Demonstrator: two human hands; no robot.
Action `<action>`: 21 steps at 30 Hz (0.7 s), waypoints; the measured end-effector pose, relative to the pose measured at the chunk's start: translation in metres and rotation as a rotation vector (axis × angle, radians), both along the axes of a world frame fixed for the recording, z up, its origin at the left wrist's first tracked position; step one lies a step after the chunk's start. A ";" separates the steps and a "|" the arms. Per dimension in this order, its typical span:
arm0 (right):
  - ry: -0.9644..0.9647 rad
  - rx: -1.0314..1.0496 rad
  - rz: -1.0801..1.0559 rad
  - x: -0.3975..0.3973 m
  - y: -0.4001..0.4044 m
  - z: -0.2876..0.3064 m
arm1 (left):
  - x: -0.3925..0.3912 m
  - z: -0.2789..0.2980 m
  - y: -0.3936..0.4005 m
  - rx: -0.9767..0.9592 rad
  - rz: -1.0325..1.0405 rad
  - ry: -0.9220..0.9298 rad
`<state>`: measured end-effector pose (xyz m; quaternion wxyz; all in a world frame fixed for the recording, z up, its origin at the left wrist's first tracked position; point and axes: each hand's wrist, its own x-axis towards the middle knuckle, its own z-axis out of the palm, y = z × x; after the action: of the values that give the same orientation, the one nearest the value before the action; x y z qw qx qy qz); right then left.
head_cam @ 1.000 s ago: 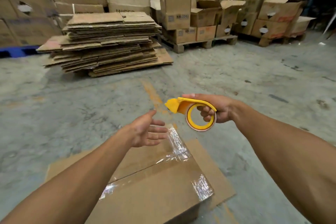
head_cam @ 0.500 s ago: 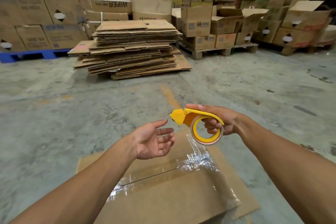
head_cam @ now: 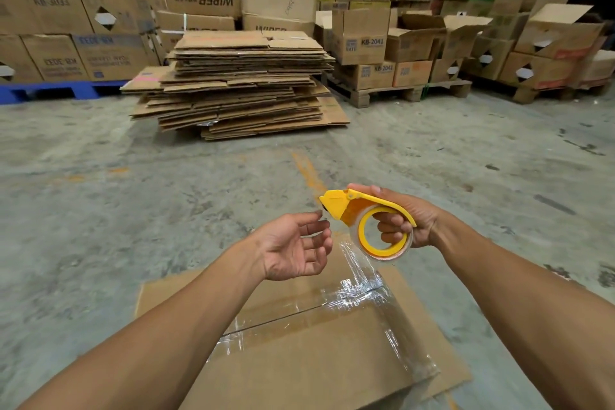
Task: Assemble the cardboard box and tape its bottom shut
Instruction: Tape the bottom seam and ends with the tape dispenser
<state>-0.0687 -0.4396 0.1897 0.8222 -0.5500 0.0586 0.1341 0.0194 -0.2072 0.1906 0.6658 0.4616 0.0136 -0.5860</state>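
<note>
A brown cardboard box (head_cam: pixel 316 349) stands on the floor below my arms, its upward face closed and covered along the seam with clear shiny tape (head_cam: pixel 352 293). My right hand (head_cam: pixel 402 220) grips a yellow tape dispenser (head_cam: pixel 362 216) with a roll of clear tape, held above the box's far edge. My left hand (head_cam: pixel 293 248) hovers open, palm up, just left of the dispenser's nose, fingertips close to its cutter. Neither hand touches the box.
A tall stack of flattened cardboard sheets (head_cam: pixel 239 83) lies on the concrete floor ahead. Behind it stand walls of stacked boxes on a blue pallet (head_cam: pixel 60 90) and wooden pallets (head_cam: pixel 399 93). An orange line (head_cam: pixel 307 173) is painted on the floor.
The view has tilted up, so the box sits lower in frame. My left hand has turned palm up and risen toward the dispenser's nose. The right hand keeps its grip.
</note>
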 end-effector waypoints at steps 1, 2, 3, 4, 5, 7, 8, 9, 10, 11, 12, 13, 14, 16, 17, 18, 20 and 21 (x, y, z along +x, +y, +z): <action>0.001 0.001 0.000 0.000 -0.001 -0.001 | 0.000 0.000 0.000 -0.005 -0.002 0.003; 0.001 0.004 0.001 -0.001 -0.002 -0.001 | 0.001 0.001 0.001 -0.011 -0.003 0.008; 0.001 0.010 0.003 -0.001 -0.003 -0.002 | 0.001 0.002 0.001 -0.016 -0.003 0.012; 0.000 0.017 0.006 -0.002 -0.003 -0.002 | 0.001 0.003 0.001 -0.021 -0.003 0.016; -0.002 0.022 0.009 -0.002 -0.003 -0.002 | 0.001 0.005 0.001 -0.026 -0.004 0.021; -0.004 0.030 0.009 -0.002 -0.004 -0.003 | 0.001 0.007 0.001 -0.036 -0.005 0.036; -0.004 0.033 0.007 -0.002 -0.005 -0.003 | 0.001 0.008 0.001 -0.041 0.000 0.047; -0.006 0.034 0.005 -0.003 -0.005 -0.003 | 0.001 0.008 0.000 -0.043 0.009 0.058; -0.010 0.034 0.004 -0.003 -0.005 -0.003 | 0.001 0.009 0.000 -0.039 0.018 0.061; -0.014 0.033 0.003 -0.004 -0.006 -0.003 | 0.002 0.009 0.000 -0.030 0.023 0.058; -0.014 0.032 0.003 -0.005 -0.007 -0.003 | 0.002 0.008 0.000 -0.017 0.020 0.049; -0.012 0.029 0.005 -0.006 -0.007 -0.002 | 0.003 0.007 -0.001 -0.003 0.010 0.036; -0.008 0.023 0.008 -0.007 -0.008 -0.002 | 0.003 0.006 -0.001 0.010 -0.003 0.023; 0.005 -0.004 0.017 -0.010 -0.009 -0.001 | 0.002 0.003 -0.004 0.034 -0.032 0.000; 0.012 -0.023 0.018 -0.011 -0.009 0.000 | 0.002 0.001 -0.006 0.048 -0.044 -0.009; 0.021 -0.044 0.018 -0.012 -0.009 0.001 | 0.001 0.000 -0.007 0.063 -0.055 -0.018; 0.045 -0.100 0.011 -0.016 -0.008 0.005 | 0.001 -0.003 -0.010 0.093 -0.072 -0.031; 0.058 -0.137 0.003 -0.019 -0.007 0.007 | 0.002 -0.005 -0.011 0.106 -0.080 -0.041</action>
<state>-0.0882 -0.4467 0.1972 0.7804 -0.6010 0.0909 0.1468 0.0216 -0.2180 0.1854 0.6165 0.5083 0.0127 -0.6012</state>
